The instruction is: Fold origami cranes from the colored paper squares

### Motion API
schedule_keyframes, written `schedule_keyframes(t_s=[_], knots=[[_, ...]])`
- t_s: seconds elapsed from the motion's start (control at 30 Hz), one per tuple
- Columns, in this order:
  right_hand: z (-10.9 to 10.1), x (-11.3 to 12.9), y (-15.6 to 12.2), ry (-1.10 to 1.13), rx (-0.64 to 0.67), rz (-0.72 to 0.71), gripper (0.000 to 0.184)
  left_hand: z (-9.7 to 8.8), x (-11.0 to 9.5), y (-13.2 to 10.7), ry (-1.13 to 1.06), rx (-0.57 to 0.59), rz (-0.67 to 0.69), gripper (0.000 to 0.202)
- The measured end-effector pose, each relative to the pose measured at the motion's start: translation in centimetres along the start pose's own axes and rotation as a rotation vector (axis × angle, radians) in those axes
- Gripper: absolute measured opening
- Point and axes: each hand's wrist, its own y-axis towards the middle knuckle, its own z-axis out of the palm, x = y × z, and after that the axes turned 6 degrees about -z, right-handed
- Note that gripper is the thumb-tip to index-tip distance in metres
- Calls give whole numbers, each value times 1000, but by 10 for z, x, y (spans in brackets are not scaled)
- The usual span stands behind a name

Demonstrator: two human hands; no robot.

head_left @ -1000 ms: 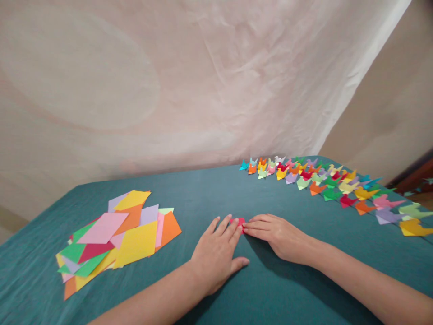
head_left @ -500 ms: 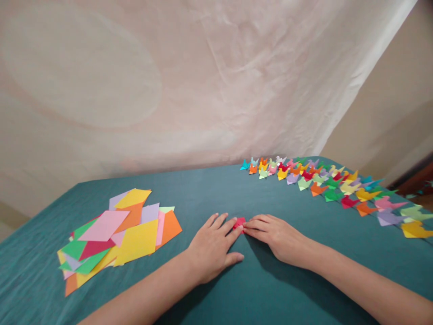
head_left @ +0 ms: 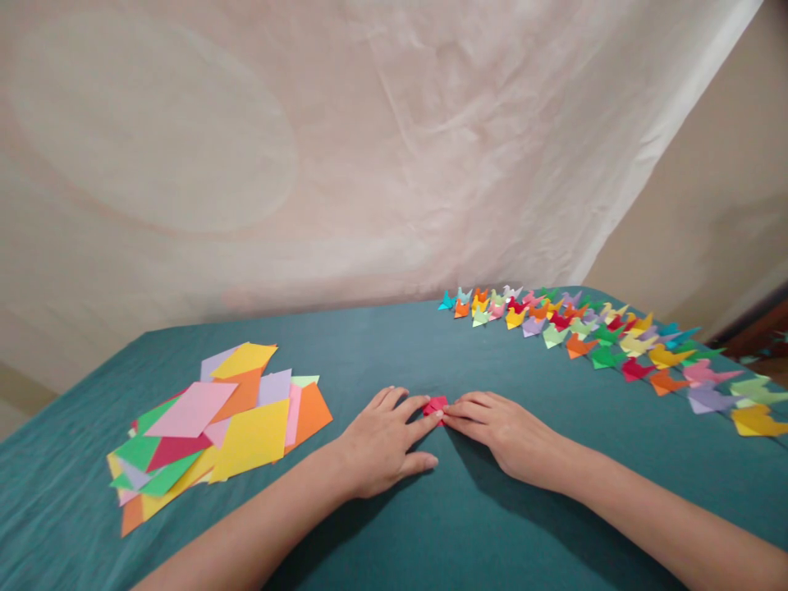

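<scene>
left hand (head_left: 385,447) slid back a bit, fingers spread, fingertips on the red paper (head_left: 437,404) | right hand (head_left: 505,431) hasn't really budged, fingers bunched at its right edge, can't tell if pinching | paper's on the worktop (head_left: 369,349) between the 2, more folding uncovered now

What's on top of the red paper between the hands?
The left hand partly covers the red paper, and the right hand touches its right side. Whatever lies beneath them cannot be seen.
</scene>
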Motion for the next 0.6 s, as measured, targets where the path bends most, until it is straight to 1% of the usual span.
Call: schedule_keyframes(t_s=[0.27,0.6], knots=[[-1,3,2,-16,4,6,47,-1,4,2,-18,-4,15,50],[2,3,0,-30,-16,10,48,-6,1,4,-19,-13,14,45]])
